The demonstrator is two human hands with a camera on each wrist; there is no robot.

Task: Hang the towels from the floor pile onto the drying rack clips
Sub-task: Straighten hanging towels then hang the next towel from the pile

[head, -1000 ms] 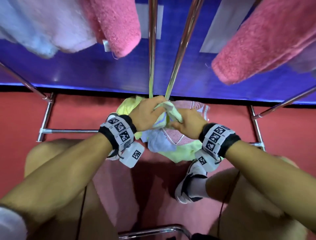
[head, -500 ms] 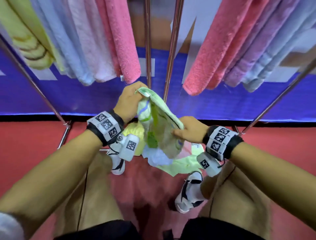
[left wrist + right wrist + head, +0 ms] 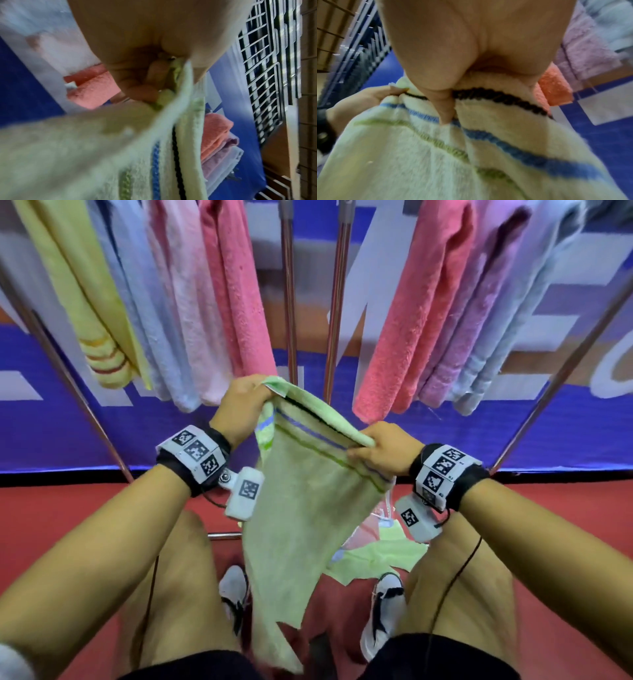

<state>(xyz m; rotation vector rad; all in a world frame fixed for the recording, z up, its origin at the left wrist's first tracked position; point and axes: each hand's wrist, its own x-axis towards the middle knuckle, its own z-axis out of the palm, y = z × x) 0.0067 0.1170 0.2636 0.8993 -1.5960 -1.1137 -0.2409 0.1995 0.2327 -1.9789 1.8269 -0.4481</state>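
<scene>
A pale green towel with black, blue and green stripes near its top edge hangs between my two hands, below the drying rack. My left hand pinches one top corner, higher up. My right hand grips the top edge further right and lower, so the edge slopes down to the right. In the left wrist view the fingers curl round the bunched corner of the green towel. The right wrist view has my thumb pressed on the striped band of the towel. The floor pile lies behind the towel.
Several towels hang on the rack: yellow, blue and pink at the left, coral, purple and blue at the right. Two chrome poles stand in the gap between. My shoes are on the red floor.
Both hands have lifted the green towel up off the floor pile and moved apart, spreading its striped top edge. The view has tilted up toward the hanging towels.
</scene>
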